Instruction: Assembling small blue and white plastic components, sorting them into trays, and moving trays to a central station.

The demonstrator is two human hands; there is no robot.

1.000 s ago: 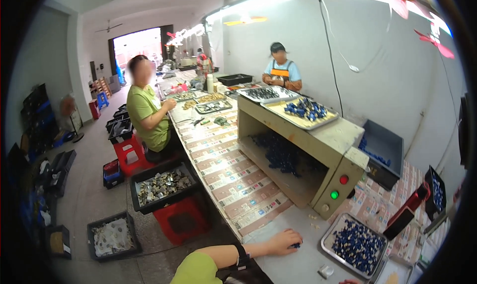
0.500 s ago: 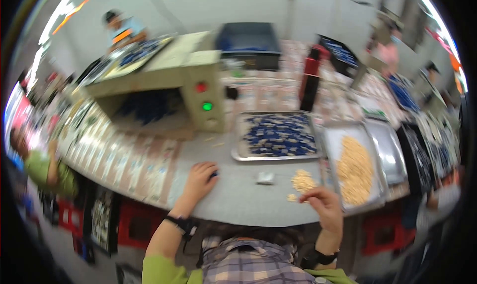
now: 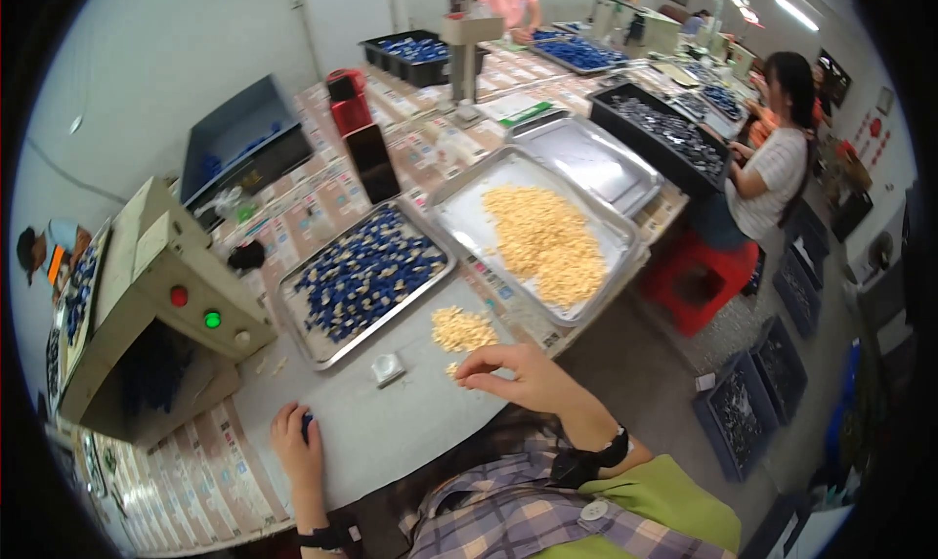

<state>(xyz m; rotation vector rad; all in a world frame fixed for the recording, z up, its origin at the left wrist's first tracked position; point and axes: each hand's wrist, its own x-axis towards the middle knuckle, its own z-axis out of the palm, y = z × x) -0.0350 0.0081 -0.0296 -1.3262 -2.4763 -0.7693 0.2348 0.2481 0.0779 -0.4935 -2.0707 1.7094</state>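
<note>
My left hand (image 3: 296, 451) rests on the grey work surface (image 3: 391, 432), with a small dark blue piece (image 3: 307, 424) between thumb and fingers. My right hand (image 3: 523, 375) hovers at the near side of a little heap of cream-coloured pieces (image 3: 461, 330). Its thumb and forefinger are pinched together beside one loose piece; whatever they hold is too small to make out. Between the hands lies a small silvery block (image 3: 388, 368). Beyond it, a metal tray (image 3: 326, 364) holds many blue and cream pieces.
Left stands a beige machine (image 3: 147, 295) with a lit green button and blue pieces in its opening. A second metal tray (image 3: 459, 190) carries a larger cream heap. Farther off are a red-and-black device (image 3: 362, 134), a grey bin (image 3: 244, 129) and a seated co-worker (image 3: 782, 168).
The view has swung to the right, bringing the co-worker and floor bins into sight. My left hand still holds the blue piece; my right hand stays pinched near the small heap.
</note>
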